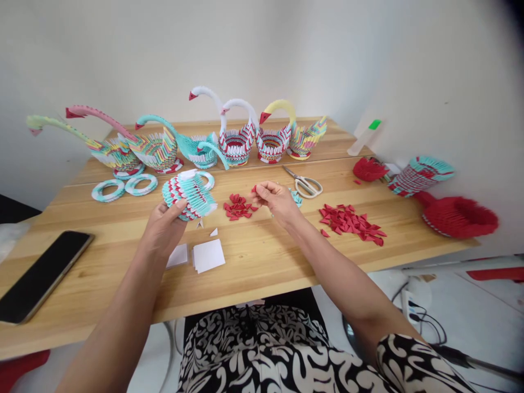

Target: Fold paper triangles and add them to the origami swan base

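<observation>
My left hand (pixel 167 225) grips a folded-paper basket body (pixel 189 195) in turquoise, white and red, tilted above the table. My right hand (pixel 273 200) is pinched on a small red folded paper piece (pixel 254 189), apart from the basket body. Just below that hand lies a small pile of red paper triangles (pixel 238 207). A larger pile of red triangles (pixel 352 222) is farther right. Some turquoise pieces (pixel 295 197) are partly hidden behind my right hand. White paper slips (pixel 208 255) are stacked near my left wrist.
Scissors (pixel 303 183) lie beyond my right hand. Several paper swans, such as a yellow-necked one (pixel 275 136), line the back. Paper rings (pixel 108 190) and a phone (pixel 43 275) are on the left. A red paper swan body (pixel 460 215) stands at the right edge.
</observation>
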### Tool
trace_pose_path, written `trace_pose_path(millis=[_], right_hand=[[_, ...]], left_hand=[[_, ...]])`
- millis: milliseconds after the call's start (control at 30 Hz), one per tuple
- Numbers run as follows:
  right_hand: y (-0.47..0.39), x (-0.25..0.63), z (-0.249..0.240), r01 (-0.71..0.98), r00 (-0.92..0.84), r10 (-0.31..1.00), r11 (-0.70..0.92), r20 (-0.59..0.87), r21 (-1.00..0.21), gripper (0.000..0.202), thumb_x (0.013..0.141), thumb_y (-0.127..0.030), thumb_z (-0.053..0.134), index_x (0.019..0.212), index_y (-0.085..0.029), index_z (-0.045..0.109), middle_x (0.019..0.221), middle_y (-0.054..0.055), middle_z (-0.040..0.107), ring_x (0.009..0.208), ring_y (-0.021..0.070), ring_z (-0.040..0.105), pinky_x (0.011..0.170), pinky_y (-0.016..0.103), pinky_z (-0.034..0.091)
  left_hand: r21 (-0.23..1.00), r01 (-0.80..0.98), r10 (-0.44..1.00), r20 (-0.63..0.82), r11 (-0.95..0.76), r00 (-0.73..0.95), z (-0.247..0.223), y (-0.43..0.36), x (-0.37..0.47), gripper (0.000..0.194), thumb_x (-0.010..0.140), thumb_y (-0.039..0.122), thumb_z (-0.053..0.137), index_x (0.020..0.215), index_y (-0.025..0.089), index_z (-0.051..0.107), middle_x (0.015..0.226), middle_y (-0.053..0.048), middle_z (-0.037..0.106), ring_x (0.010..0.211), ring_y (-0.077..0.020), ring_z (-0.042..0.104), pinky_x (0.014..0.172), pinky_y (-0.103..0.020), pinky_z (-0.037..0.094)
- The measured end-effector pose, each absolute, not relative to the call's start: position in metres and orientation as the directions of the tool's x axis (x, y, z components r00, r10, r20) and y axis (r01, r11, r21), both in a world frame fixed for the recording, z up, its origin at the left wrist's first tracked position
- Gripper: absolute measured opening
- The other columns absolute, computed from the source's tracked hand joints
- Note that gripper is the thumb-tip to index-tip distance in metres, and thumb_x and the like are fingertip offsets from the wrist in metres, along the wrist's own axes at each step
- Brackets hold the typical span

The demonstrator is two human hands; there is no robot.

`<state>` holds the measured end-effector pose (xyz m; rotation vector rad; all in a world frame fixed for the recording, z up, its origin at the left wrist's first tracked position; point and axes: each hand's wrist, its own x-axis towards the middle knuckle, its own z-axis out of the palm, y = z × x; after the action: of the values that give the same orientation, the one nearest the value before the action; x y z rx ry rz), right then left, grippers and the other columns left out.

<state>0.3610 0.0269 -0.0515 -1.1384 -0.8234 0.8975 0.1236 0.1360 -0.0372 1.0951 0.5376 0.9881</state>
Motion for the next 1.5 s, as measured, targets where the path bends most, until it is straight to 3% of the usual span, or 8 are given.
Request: trace_pose_path(millis=[100,233,467,700,833,967,1167,1500], right_hand=[[0.027,0.363,-0.049,-0.408,0.353,0.935,0.110,-0.046,-0.906,0.034,0.070,-0.048,0.081,0.084,-0.019,0.069,0.082,0.003,0.075,0.062,0.0090,0.063,0.052,0.018,0.047],[0.026,0.364,-0.043,-0.541,0.326,0.937,0.073,-0.129,-0.838,0.021,0.077,-0.036,0.078,0.083,-0.018,0.069,0.077,0.001,0.074,0.059,0.0074,0.062,0.049,0.015,0.047],[0.027,0.366,-0.044,-0.649,0.303,0.935,0.061,-0.184,-0.759,0.009,0.083,-0.026,0.074,0.082,-0.019,0.068,0.076,-0.002,0.072,0.059,0.0057,0.063,0.048,0.012,0.048],[0.027,0.367,-0.046,-0.608,0.300,0.945,0.086,-0.128,-0.789,0.018,0.072,-0.022,0.083,0.084,-0.020,0.071,0.083,-0.002,0.072,0.067,0.0054,0.064,0.058,0.012,0.054],[0.029,0.365,-0.049,-0.446,0.372,0.928,0.177,-0.002,-0.877,0.028,0.064,-0.028,0.086,0.086,-0.022,0.070,0.081,-0.003,0.071,0.069,0.0074,0.064,0.063,0.018,0.055],[0.027,0.359,-0.050,-0.046,0.463,0.857,0.275,0.224,-0.960,0.030,0.071,-0.032,0.080,0.097,-0.023,0.070,0.087,0.000,0.072,0.078,0.0126,0.067,0.073,0.026,0.056],[0.018,0.349,-0.046,0.556,0.334,0.773,0.300,0.539,-0.775,0.027,0.086,-0.031,0.068,0.113,-0.026,0.069,0.102,0.004,0.072,0.092,0.0177,0.068,0.088,0.034,0.054],[0.017,0.350,-0.048,0.725,0.109,0.701,0.429,0.705,-0.539,0.015,0.094,-0.022,0.059,0.098,-0.022,0.074,0.095,0.004,0.075,0.088,0.0159,0.069,0.080,0.029,0.052]], left_hand=[[0.913,-0.394,0.867,0.107,0.109,0.488,-0.037,0.136,0.123,0.054,0.071,0.034,0.084,0.120,0.021,0.065,0.112,-0.010,0.073,0.119,-0.0327,0.063,0.103,-0.046,0.053],[0.915,-0.390,0.862,0.109,0.108,0.494,-0.038,0.137,0.123,0.054,0.071,0.035,0.084,0.120,0.020,0.066,0.112,-0.011,0.073,0.118,-0.0327,0.063,0.104,-0.046,0.052],[0.921,-0.374,0.861,0.099,0.111,0.499,-0.040,0.137,0.123,0.050,0.073,0.035,0.082,0.118,0.019,0.067,0.111,-0.011,0.073,0.117,-0.0328,0.064,0.104,-0.046,0.052],[0.924,-0.366,0.859,0.092,0.115,0.503,-0.036,0.134,0.126,0.055,0.069,0.036,0.085,0.118,0.020,0.067,0.111,-0.011,0.073,0.120,-0.0333,0.061,0.106,-0.046,0.051],[0.929,-0.351,0.862,0.079,0.119,0.502,-0.038,0.135,0.125,0.056,0.068,0.035,0.086,0.118,0.020,0.067,0.111,-0.010,0.073,0.120,-0.0333,0.061,0.105,-0.046,0.052],[0.931,-0.343,0.859,0.074,0.123,0.507,-0.040,0.134,0.125,0.054,0.068,0.034,0.085,0.117,0.021,0.067,0.114,-0.010,0.072,0.119,-0.0332,0.062,0.103,-0.046,0.054],[0.940,-0.316,0.857,0.056,0.127,0.512,-0.041,0.135,0.125,0.048,0.070,0.036,0.084,0.113,0.020,0.069,0.112,-0.010,0.073,0.116,-0.0331,0.064,0.102,-0.045,0.053],[0.942,-0.288,0.840,0.009,0.175,0.542,-0.043,0.130,0.129,0.039,0.062,0.037,0.088,0.086,0.013,0.071,0.086,-0.008,0.074,0.073,-0.0208,0.068,0.065,-0.029,0.057]])
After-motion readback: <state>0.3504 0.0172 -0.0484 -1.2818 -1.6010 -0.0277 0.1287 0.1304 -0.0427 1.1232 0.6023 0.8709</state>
